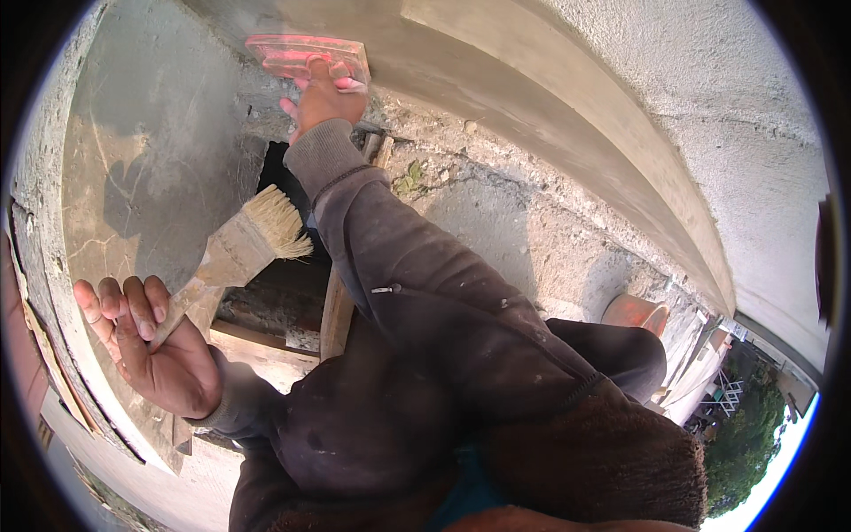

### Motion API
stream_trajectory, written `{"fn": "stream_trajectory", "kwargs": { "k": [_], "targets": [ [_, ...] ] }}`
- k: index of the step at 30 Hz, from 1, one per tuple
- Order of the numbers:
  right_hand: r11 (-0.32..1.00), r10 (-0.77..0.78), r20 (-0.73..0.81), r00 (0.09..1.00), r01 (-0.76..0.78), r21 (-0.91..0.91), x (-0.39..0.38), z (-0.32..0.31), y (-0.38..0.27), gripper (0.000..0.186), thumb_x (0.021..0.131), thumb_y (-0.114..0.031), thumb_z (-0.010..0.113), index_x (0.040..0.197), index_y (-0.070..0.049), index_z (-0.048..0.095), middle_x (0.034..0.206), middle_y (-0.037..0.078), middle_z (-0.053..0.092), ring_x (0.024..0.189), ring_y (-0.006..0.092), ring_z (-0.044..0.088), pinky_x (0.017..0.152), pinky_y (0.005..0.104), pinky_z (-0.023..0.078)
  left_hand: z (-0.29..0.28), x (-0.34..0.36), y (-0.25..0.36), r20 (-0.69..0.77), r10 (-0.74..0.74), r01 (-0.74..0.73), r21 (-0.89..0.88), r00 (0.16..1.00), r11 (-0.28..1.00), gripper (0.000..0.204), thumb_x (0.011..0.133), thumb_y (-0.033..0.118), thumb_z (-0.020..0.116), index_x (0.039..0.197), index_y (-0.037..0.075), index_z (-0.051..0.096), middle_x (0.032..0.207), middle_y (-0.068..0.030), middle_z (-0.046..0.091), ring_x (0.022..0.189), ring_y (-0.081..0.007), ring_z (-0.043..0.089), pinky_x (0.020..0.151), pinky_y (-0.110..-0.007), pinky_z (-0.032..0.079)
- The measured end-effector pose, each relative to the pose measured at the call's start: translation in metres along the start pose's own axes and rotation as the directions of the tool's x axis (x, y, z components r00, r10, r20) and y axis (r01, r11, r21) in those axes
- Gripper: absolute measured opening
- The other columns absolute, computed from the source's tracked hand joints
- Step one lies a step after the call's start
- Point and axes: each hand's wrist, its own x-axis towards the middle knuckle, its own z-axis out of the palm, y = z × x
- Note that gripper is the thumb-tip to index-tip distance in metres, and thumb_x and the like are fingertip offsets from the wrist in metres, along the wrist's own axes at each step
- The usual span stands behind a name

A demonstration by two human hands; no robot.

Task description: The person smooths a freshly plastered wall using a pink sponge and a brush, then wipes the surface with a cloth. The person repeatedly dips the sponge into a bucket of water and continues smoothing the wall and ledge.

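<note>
A wide brush [238, 250] with pale bristles and a worn handle is in my left hand [173, 363], low on the left. The handle rests between thumb and fingers, and the bristles point up and to the right. Farther off, at the top, my right hand [332, 105] grips a pink-red plastering float [306, 46]. The float lies against the smooth, damp-looking plaster [443, 75] near the inner corner. My right arm, in a dusty dark sleeve, stretches across the middle of the view.
Below the brush is a dark opening [282, 288] with wooden framing [337, 312]. A patched grey wall [133, 151] stands on the left. Rough broken concrete [479, 208] runs under the plaster band. An orange-rimmed bucket [631, 310] sits at the right, beyond my knee.
</note>
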Motion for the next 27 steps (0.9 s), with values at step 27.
{"fn": "stream_trajectory", "kwargs": {
  "k": [27],
  "targets": [
    [0.799, 0.228, 0.744, 0.628, 0.316, -0.512, -0.067, -0.194, -0.215, 0.064, 0.091, -0.037, 0.08, 0.136, 0.0, 0.055, 0.12, 0.005, 0.066, 0.102, 0.0134, 0.063, 0.086, 0.0289, 0.051, 0.009, -0.014, -0.096, -0.026, -0.243, 0.173, -0.626, 0.97, 0.761, 0.051, 0.098, -0.009, 0.044, 0.149, -0.002, 0.041, 0.112, -0.0078, 0.053, 0.078, -0.0124, 0.047, 0.078, -0.033, 0.042]
  ]
}}
